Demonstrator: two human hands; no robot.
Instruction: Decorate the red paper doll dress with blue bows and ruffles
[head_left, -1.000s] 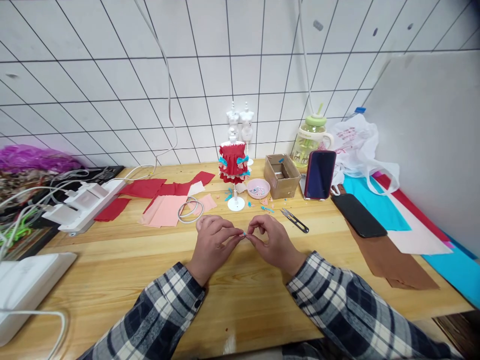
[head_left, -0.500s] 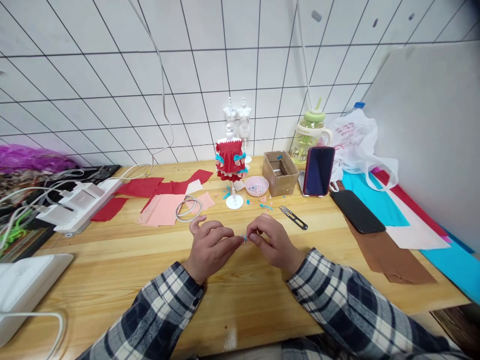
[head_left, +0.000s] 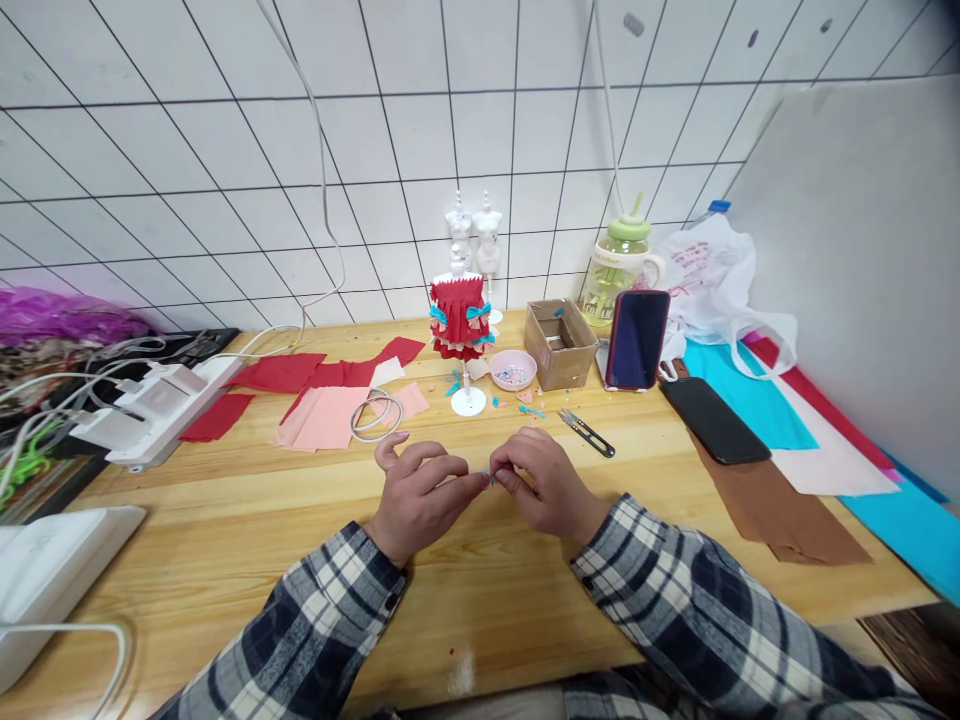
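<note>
Between my fingertips is a tiny light-blue scrap [head_left: 489, 477], mostly covered, which looks like the blue fabric on the table. My left hand [head_left: 424, 495] pinches it from the left, with the little finger side low and the thumb lifted. From the right, my right hand [head_left: 544, 485] pinches the same scrap between thumb and forefinger. Just beyond the hands, a small red ruffled dress [head_left: 457, 310] with blue bows is on a white mini mannequin stand [head_left: 468, 402]. Thread snips [head_left: 587, 433] lie past my right hand. A pink dish [head_left: 514, 371] holds small beads.
Red cloth [head_left: 277, 373], peach cloth [head_left: 315, 418] and a coiled cable [head_left: 376, 416] lie at left, near a power strip [head_left: 157, 415]. A cardboard box [head_left: 561, 345], propped phone [head_left: 637, 340], jug [head_left: 619, 270], black phone [head_left: 715, 420] and brown cloth [head_left: 780, 510] are at right.
Both hands stay nearly in place, fingertips still together. The blue scrap shows slightly differently between them. The whole view has shifted very slightly.
</note>
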